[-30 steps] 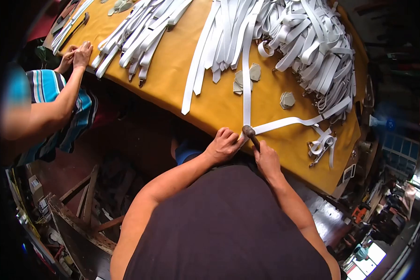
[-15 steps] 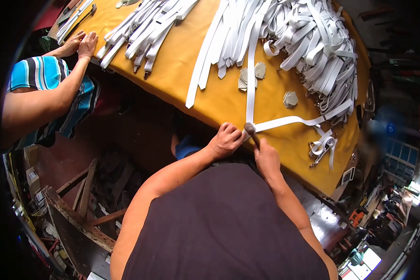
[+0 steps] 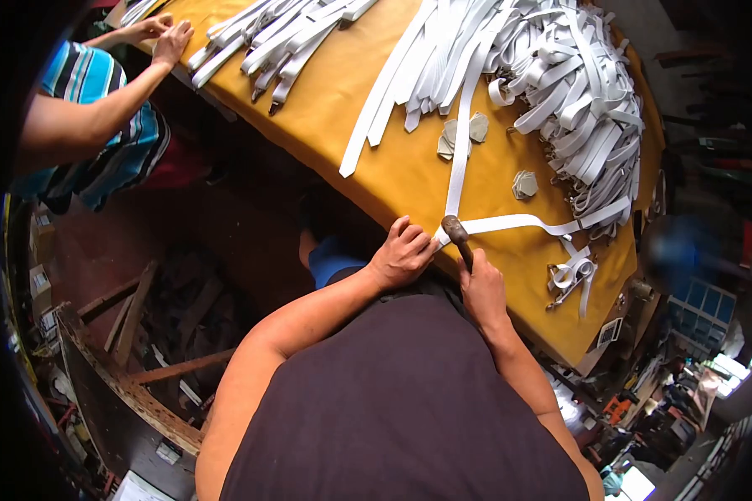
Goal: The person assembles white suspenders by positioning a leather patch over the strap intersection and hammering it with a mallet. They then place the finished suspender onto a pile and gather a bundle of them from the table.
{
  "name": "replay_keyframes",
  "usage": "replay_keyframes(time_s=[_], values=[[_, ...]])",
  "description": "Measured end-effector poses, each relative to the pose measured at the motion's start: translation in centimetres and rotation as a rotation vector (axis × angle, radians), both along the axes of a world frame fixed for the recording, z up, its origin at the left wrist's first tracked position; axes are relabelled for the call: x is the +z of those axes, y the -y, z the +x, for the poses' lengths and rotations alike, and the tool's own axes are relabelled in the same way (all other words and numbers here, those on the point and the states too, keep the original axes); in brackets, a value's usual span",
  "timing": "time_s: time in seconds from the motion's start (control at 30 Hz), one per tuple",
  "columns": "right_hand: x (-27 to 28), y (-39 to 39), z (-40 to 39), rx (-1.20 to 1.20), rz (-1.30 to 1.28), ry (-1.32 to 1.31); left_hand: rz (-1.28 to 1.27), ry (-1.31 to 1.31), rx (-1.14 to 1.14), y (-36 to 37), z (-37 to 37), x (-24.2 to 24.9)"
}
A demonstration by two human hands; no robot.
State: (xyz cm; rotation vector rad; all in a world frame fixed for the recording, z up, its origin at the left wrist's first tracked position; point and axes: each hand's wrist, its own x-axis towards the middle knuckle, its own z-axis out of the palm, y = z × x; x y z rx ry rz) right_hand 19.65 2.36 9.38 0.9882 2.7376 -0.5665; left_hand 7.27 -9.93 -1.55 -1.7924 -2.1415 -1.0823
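My right hand (image 3: 483, 288) is wrapped round the handle of a hammer (image 3: 455, 230). The hammer's dark, worn head lies over the joint where white straps (image 3: 458, 179) meet near the table edge. My left hand (image 3: 403, 253) has its fingers curled in, pinching the strap end at that joint. From there one strap runs up the table and another, a white strap (image 3: 505, 223), runs right towards the big pile. Pale, many-sided patches (image 3: 455, 138) lie beside the upright strap, and a small stack of patches (image 3: 524, 184) sits further right.
A yellow-covered table (image 3: 309, 150) carries a tangled pile of white straps (image 3: 593, 108), with bundled straps with metal clips (image 3: 288, 42) at the far left. A coiled strap (image 3: 570, 271) lies near the right corner. Another person (image 3: 100, 108) stands at the left edge; a wooden frame (image 3: 134, 384) stands below.
The view has shifted slightly. The hammer head stays close over the joint, its handle now tilted a little differently. My left hand keeps its pinch; the other person's hands have moved slightly.
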Motion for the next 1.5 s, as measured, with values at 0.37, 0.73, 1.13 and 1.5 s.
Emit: replay_keyframes(time_s=[0.37, 0.73, 1.13, 1.5], values=[[-0.2, -0.3, 0.5, 0.049, -0.019, -0.090, 0.017, -0.013, 0.156, 0.2, 1.7, 0.4], [-1.7, -0.3, 0.7, 0.108, 0.026, -0.052, -0.003, -0.062, 0.145, 0.2, 1.4, 0.5], [-1.8, -0.6, 1.4, 0.068, 0.009, -0.068, -0.044, -0.021, 0.050, 0.0, -0.1, 1.2], [-1.2, -0.5, 1.1, -0.323, -0.113, -0.216, -0.112, -0.040, -0.216, -0.9, -2.6, 2.2]])
